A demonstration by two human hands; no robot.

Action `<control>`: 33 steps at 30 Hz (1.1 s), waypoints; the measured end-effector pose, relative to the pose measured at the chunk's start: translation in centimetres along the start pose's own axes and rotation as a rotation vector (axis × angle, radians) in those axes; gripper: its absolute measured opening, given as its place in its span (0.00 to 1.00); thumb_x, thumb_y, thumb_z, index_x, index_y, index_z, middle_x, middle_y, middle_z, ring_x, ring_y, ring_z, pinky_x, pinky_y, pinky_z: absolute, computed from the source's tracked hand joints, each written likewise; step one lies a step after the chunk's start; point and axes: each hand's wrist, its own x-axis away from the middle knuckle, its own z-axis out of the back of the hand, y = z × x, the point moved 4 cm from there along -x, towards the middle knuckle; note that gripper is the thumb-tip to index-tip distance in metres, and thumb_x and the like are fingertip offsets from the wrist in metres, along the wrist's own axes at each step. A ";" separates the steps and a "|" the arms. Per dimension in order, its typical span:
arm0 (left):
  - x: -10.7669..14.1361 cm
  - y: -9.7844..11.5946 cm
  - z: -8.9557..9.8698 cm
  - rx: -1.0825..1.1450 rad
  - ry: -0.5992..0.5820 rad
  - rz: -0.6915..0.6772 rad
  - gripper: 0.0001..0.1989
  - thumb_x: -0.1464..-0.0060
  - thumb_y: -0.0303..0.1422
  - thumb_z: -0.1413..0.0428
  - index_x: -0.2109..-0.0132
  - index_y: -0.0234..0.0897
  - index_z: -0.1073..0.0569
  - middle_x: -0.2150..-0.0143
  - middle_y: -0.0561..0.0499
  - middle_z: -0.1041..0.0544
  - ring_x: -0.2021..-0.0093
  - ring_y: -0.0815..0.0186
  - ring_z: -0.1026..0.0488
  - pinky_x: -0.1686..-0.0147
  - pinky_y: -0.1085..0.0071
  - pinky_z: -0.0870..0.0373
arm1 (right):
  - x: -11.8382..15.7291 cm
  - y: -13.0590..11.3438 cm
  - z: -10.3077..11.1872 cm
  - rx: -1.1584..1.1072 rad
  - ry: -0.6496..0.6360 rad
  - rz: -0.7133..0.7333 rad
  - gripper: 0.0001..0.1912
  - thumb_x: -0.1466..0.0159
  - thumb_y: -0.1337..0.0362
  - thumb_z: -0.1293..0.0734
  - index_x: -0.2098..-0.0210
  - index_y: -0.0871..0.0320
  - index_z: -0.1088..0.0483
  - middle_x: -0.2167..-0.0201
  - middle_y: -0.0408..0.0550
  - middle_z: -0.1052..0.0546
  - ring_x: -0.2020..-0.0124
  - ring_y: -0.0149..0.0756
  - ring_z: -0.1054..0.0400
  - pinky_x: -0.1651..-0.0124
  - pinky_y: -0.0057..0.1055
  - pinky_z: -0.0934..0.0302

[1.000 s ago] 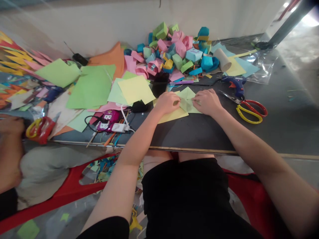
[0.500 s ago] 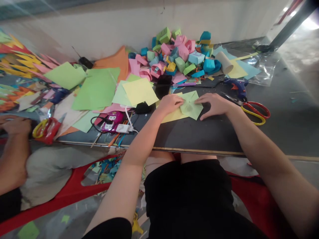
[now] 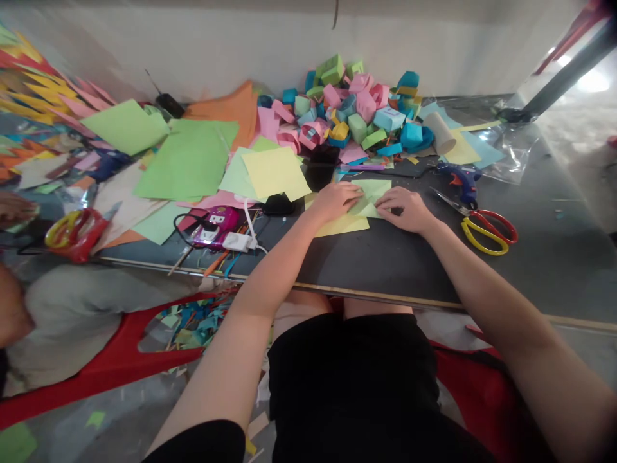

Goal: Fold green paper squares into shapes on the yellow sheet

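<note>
A light green sheet of paper (image 3: 378, 188) with folds in it lies on the table in front of me, partly over a yellow sheet (image 3: 343, 226). My left hand (image 3: 335, 200) is closed at its left side, fingertips on the paper. At the right edge, my right hand (image 3: 407, 209) has thumb and fingers drawn together on the paper. Both hands cover parts of the folds. To the right lie scissors (image 3: 486, 230) with red and yellow handles and a blue glue gun (image 3: 460, 180).
Folded paper pieces (image 3: 357, 109) form a heap by the wall. A cardboard tube (image 3: 439, 130) lies at its right. Left are green sheets (image 3: 187, 157), a pink power strip (image 3: 219, 225) with cables and other scissors (image 3: 77, 233). A co-worker's hand (image 3: 17, 211) is at far left.
The green paper has been turned and its outline now has a straight top edge. My right hand's fingers have closed in on it from a wider spread. The view has shifted slightly.
</note>
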 end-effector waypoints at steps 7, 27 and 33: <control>-0.1 -0.1 -0.2 -0.009 -0.004 0.004 0.16 0.31 0.30 0.46 0.42 0.40 0.20 0.38 0.44 0.20 0.34 0.60 0.26 0.33 0.57 0.31 | 0.1 1.1 -0.7 -0.092 0.117 -0.206 0.11 0.39 0.56 0.35 0.72 0.52 0.24 0.65 0.51 0.16 0.63 0.45 0.23 0.55 0.43 0.29; 0.0 0.5 -0.1 0.265 0.079 0.098 0.13 0.32 0.39 0.42 0.50 0.42 0.16 0.48 0.45 0.15 0.41 0.58 0.23 0.38 0.56 0.27 | -0.1 3.1 -1.2 0.080 0.196 -0.297 0.07 0.41 0.58 0.31 0.71 0.52 0.22 0.62 0.54 0.18 0.61 0.49 0.25 0.53 0.50 0.30; -0.2 1.2 -0.6 0.173 -0.027 -0.081 0.09 0.34 0.39 0.40 0.55 0.47 0.15 0.48 0.51 0.15 0.46 0.60 0.21 0.40 0.54 0.28 | -0.1 2.8 -1.2 0.032 0.166 -0.310 0.07 0.43 0.59 0.30 0.74 0.53 0.23 0.61 0.52 0.17 0.61 0.47 0.25 0.53 0.47 0.31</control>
